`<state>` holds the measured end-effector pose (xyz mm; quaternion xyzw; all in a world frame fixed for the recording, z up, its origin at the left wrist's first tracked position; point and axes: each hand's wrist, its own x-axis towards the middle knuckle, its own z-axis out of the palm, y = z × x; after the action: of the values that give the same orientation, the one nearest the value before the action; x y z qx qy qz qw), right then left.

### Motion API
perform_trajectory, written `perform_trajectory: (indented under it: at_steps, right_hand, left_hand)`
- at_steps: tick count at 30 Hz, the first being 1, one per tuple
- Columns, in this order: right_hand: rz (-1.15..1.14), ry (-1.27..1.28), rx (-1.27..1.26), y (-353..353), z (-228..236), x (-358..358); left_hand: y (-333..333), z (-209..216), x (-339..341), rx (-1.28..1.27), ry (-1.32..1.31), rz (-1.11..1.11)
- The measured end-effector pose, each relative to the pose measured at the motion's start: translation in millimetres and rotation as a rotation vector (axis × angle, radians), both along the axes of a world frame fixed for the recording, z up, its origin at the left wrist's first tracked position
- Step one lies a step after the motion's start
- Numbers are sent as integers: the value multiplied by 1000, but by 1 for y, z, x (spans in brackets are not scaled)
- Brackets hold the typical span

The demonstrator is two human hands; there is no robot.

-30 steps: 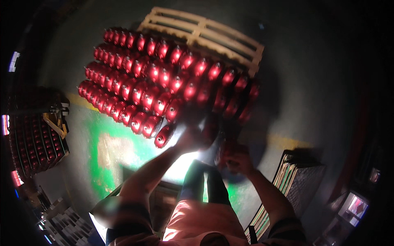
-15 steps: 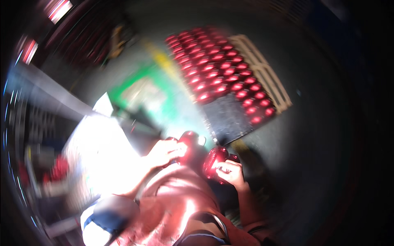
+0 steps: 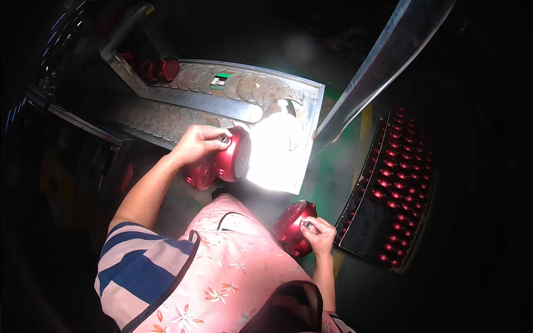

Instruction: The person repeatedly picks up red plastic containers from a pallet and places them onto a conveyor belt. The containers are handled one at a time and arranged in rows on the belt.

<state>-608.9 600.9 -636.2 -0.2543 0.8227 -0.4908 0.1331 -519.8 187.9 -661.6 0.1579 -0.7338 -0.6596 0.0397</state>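
My left hand [image 3: 206, 141] is closed at the rim of a shiny red pot [image 3: 226, 158], its thumb by a small metal fitting. A second red pot [image 3: 199, 174] hangs against the first, below the same hand. They are held over the near edge of a metal-framed conveyor [image 3: 311, 139]. Lower and to the right, my right hand [image 3: 317, 233] pinches a small fitting on another red pot [image 3: 292, 221]. One more red pot [image 3: 300, 247] shows beneath it, partly hidden by the hand.
Overlapping plates form the conveyor's curved track, which glares white at the near bend. Red pots [image 3: 161, 70] stand at its far left end. A grey metal post [image 3: 383, 61] rises beside the conveyor. To the right, many red pots [image 3: 397, 183] stand in rows on a dark sheet [image 3: 361, 230].
My view has turned left: the rows of pots have shifted to the right side and the conveyor has come in front of me. Both hands still hold red pots.
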Motion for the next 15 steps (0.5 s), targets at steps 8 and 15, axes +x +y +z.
perform_trajectory:
  at_steps: [8, 15]
  right_hand:
    - [220, 231, 90, -447, -69, -130]
    - [320, 171, 199, -700, -131, -176]
  left_hand:
    - [-447, -130, -59, -38, -15, 204]
    - [-677, -282, -124, -407, 43, 63]
